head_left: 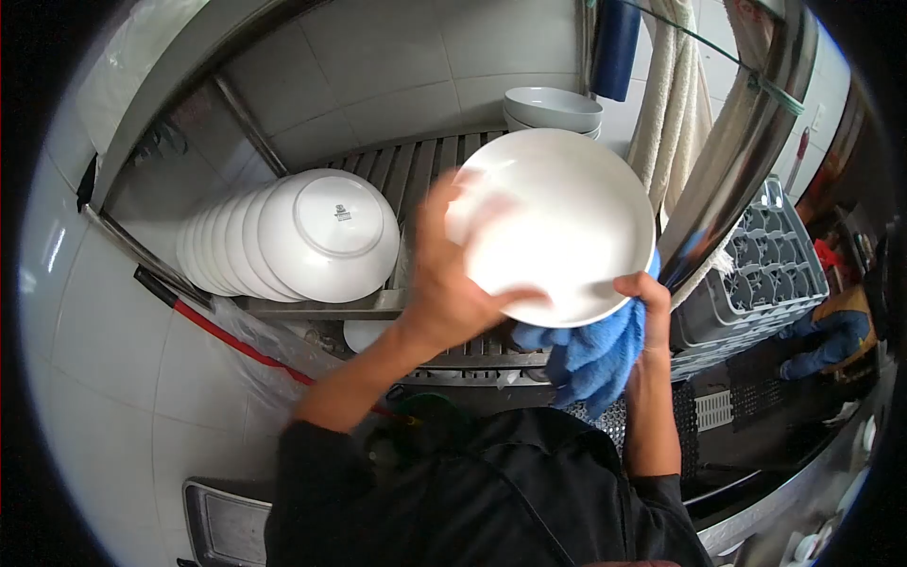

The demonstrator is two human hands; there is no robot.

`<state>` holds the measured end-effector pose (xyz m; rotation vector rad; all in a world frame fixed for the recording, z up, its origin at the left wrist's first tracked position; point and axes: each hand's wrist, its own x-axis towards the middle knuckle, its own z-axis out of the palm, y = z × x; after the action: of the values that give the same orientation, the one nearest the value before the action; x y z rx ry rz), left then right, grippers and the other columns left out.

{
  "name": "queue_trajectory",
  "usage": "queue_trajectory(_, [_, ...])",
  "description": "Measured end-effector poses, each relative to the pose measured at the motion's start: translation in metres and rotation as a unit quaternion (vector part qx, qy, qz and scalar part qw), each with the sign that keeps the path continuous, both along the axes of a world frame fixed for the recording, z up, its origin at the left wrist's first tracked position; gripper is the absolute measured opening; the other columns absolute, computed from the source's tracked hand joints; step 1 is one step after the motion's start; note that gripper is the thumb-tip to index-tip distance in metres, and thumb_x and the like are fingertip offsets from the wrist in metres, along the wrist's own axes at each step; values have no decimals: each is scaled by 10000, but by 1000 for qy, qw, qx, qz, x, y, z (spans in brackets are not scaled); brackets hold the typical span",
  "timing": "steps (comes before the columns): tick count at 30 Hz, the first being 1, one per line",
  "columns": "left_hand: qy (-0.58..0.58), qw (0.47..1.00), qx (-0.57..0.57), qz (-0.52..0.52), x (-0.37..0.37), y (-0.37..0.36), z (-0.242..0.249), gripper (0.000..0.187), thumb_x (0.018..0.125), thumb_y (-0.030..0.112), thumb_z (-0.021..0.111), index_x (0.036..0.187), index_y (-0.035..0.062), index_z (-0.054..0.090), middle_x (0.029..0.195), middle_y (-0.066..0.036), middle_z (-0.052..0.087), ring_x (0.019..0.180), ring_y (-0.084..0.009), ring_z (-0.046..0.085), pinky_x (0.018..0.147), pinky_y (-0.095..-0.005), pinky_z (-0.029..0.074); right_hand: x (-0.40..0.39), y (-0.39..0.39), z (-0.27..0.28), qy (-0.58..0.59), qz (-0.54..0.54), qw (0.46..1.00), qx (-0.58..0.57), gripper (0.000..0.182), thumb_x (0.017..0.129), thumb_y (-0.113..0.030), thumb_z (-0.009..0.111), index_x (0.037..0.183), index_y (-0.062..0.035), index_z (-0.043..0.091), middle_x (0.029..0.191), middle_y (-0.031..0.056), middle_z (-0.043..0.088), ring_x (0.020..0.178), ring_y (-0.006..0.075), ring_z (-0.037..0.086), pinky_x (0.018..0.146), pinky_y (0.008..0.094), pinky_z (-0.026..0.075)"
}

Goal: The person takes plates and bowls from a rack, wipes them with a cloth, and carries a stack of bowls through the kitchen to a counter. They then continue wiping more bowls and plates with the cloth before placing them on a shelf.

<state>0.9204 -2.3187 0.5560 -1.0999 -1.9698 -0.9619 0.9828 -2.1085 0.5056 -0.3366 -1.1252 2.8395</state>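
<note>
Between the two hands in the head view is a white dish [572, 222], its broad inner face turned up toward the camera. Being round, it has no long axis to speak of; what matters is where each hand sits on its rim. The right hand [652, 307] grasps the lower right edge, thumb over the front, with a blue cloth [595, 364] bunched beneath it and against the underside of the dish. The left hand [449, 274] is at the opposite edge, fingers spread and thumb crossing the lower left of the face; it is blurred, so I cannot tell whether it grips or only passes over the surface. Left of the dish, on the left hand's side, a row of similar white dishes [293, 250] leans on edge, overlapping, the front one showing a raised foot ring and a small dark stamp.

Smooth, glossy ceramic contrasts with the soft, deeply folded cloth. Under the row runs a slatted shelf [416, 161], its bars straight and dull; behind the dish, shallow pale bowls [556, 109] are nested. Coarse cream towels [666, 104] hang beside a shiny round metal post [742, 161], and farther right stands a grey plastic rack [765, 260] divided into compartments.
</note>
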Motion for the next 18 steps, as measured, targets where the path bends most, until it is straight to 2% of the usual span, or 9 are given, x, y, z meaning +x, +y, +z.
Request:
queue_trajectory(1, [-122,974,191,21,-11,-2,-22,824,755,492,764,1333,15,421,1220,-160,536,1180,-268,507,1042,-410,372,3,4,0,9,0,1000,4,544,659,-138,570,1151,92,539,977,201,630,847,302,636,809,411,542])
queue_trajectory(2, [-300,934,195,16,-32,-18,-46,802,886,450,655,1419,6,251,1264,-174,522,1207,-257,500,1039,-427,392,7,10,0,13,30,999,2,550,667,-147,575,1158,99,541,994,194,641,858,289,639,848,380,528])
queue_trajectory(3, [-551,743,312,-217,-28,-16,-37,705,941,448,570,1401,-26,322,1265,-171,534,1192,-252,527,1015,-408,416,6,18,-11,1,18,999,44,544,679,-158,589,1159,95,546,1003,188,643,863,281,636,868,368,515])
queue_trajectory(5, [-599,650,395,-249,-18,-9,-38,626,979,449,495,1363,-36,403,1237,-168,561,1144,-245,565,983,-377,445,-2,27,-25,-19,2,990,137,535,703,-182,619,1161,88,556,1023,178,647,873,265,632,909,344,490])
queue_trajectory(6, [-590,651,408,-247,-18,-9,-43,618,986,452,470,1358,-38,413,1239,-168,564,1139,-248,569,974,-372,452,-1,21,-14,2,-21,982,188,502,854,-328,616,1151,75,583,1039,146,652,906,224,619,932,315,450])
queue_trajectory(10, [-523,706,430,-206,-17,-15,-58,596,1003,454,421,1331,-44,442,1218,-165,581,1112,-243,581,939,-358,471,-3,15,6,74,-203,895,391,721,1007,-565,305,1167,85,573,1136,141,624,1015,196,587,919,351,444])
queue_trajectory(11, [-503,731,421,-189,-15,-14,-60,590,1004,452,421,1324,-44,446,1205,-164,587,1104,-237,583,931,-356,474,-3,24,6,81,-168,904,384,565,1008,-458,398,1179,55,563,1162,191,609,1040,243,599,923,371,445])
queue_trajectory(15, [-430,846,288,-129,17,-1,-60,525,1012,429,433,1240,-41,486,1111,-136,594,1012,-161,564,883,-303,451,-31,-16,16,148,-282,580,750,351,801,-74,599,1122,51,532,1114,288,488,981,474,528,872,494,436])
queue_trajectory(18, [-423,860,252,-132,32,14,-63,413,987,397,527,1117,5,544,973,-59,583,870,-111,517,783,-263,425,-58,-48,1,252,-315,593,697,421,689,6,613,1068,49,434,1031,268,452,928,463,486,832,506,414])
